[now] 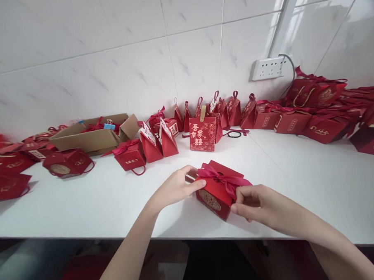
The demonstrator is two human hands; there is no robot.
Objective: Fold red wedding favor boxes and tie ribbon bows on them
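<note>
A red gift box (210, 199) with a gold round emblem stands on the white table in front of me, turned at an angle. Across its top lies a bow of dark pink ribbon (219, 175). My left hand (179, 185) grips the box's left end, thumb on the top edge and fingers behind. At the right end, my right hand (254, 201) has its fingers curled against the box beside the ribbon's hanging end. Whether those fingertips pinch the ribbon or only the box corner is hidden.
Several red gift boxes (290, 121) line the wall on the right, with tent-shaped ones (233, 109) in the middle. A cardboard box (88, 140) holding ribbon and a blue binder clip (109, 126) sits at back left. A power strip (269, 68) hangs on the tiled wall.
</note>
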